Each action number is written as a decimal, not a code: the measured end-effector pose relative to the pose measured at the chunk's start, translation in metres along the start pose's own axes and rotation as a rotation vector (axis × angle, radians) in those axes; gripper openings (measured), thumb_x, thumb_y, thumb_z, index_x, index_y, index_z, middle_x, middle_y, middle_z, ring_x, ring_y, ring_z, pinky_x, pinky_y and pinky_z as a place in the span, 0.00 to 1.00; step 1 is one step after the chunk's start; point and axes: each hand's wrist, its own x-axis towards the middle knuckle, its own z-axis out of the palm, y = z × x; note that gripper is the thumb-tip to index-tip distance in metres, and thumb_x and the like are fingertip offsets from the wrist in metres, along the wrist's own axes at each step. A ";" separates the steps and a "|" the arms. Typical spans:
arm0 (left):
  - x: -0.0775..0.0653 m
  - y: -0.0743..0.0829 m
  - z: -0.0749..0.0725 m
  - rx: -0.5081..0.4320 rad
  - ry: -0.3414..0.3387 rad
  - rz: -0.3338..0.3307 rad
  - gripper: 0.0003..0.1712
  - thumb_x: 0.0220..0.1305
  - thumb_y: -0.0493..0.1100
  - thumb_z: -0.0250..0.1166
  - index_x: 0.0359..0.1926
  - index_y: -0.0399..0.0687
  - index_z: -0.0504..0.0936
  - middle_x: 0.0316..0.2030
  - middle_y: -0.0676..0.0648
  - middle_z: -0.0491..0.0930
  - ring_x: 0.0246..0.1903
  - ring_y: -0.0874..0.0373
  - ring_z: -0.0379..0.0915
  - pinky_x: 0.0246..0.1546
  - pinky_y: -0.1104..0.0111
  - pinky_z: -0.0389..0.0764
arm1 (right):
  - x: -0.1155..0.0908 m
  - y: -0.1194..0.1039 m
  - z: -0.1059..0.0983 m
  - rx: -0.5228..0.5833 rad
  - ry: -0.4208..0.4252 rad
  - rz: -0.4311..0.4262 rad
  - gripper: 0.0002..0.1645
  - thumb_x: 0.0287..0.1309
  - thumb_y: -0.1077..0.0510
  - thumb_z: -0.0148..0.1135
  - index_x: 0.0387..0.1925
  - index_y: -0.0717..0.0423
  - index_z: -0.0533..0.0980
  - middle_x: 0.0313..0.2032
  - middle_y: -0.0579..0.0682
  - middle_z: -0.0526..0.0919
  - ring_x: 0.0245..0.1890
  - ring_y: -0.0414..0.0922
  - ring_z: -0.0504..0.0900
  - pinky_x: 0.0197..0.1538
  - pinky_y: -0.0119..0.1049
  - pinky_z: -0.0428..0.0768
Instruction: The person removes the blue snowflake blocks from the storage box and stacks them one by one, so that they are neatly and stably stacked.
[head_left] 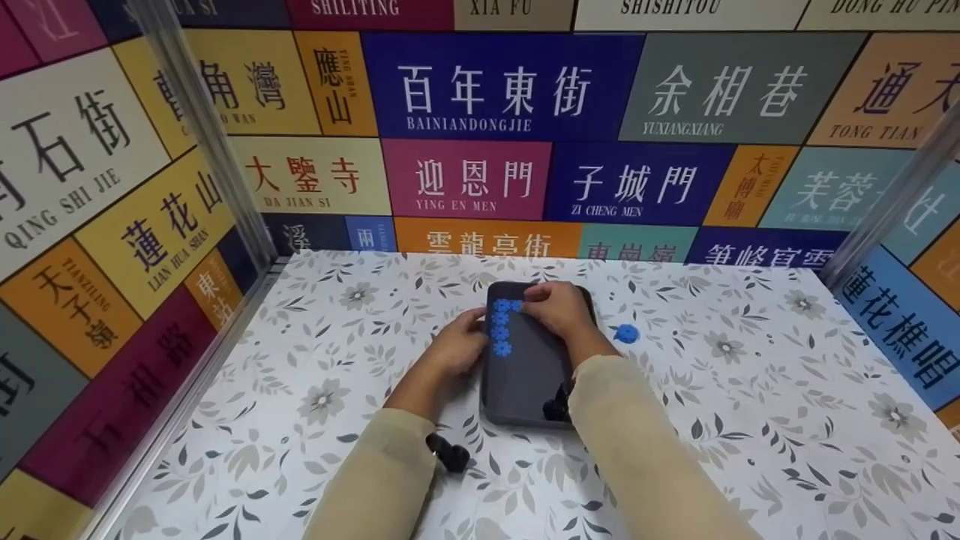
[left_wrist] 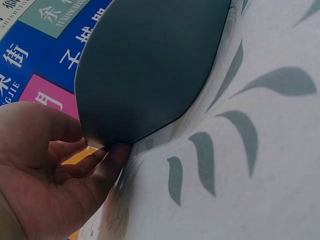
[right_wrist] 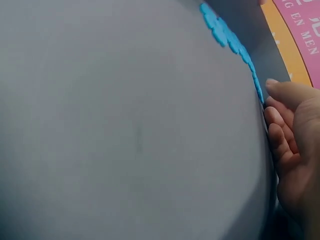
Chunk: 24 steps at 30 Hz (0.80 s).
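Observation:
A dark grey rounded tray (head_left: 525, 382) lies on the table, with several blue snowflake-shaped pieces (head_left: 501, 331) in a column along its left side and a short row across its top. My left hand (head_left: 457, 345) grips the tray's left edge, its fingertips and thumb at the rim in the left wrist view. Over the tray's upper part, my right hand (head_left: 559, 307) pinches a blue piece at the right end of the top row. In the right wrist view, the fingers sit close to the end of the blue line (right_wrist: 232, 42), and the pinched piece is mostly hidden.
A loose blue piece (head_left: 626, 334) rests on the table to the right of the tray. Leaf and flower print covers the white tabletop (head_left: 322, 465). Colourful panels with street names (head_left: 495, 90) stand behind and on both sides, with clear corner posts.

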 end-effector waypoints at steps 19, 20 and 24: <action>0.001 -0.003 0.001 0.016 -0.002 0.007 0.36 0.72 0.39 0.55 0.80 0.48 0.68 0.73 0.38 0.76 0.66 0.46 0.76 0.67 0.54 0.78 | -0.001 -0.004 0.003 -0.064 -0.037 -0.003 0.22 0.58 0.56 0.77 0.55 0.55 0.88 0.51 0.56 0.92 0.52 0.53 0.88 0.59 0.50 0.85; 0.001 -0.003 0.000 0.020 -0.003 0.009 0.36 0.72 0.39 0.55 0.80 0.48 0.68 0.73 0.37 0.76 0.66 0.45 0.77 0.66 0.55 0.78 | -0.001 -0.004 0.003 -0.070 -0.041 -0.008 0.23 0.58 0.56 0.77 0.55 0.55 0.88 0.51 0.56 0.92 0.52 0.53 0.88 0.59 0.50 0.85; 0.003 -0.003 0.000 0.019 -0.002 0.001 0.36 0.72 0.40 0.55 0.80 0.48 0.68 0.73 0.38 0.76 0.67 0.45 0.76 0.68 0.55 0.77 | -0.001 -0.004 0.002 -0.079 -0.058 -0.002 0.23 0.58 0.55 0.77 0.55 0.54 0.88 0.50 0.55 0.91 0.49 0.52 0.87 0.57 0.49 0.85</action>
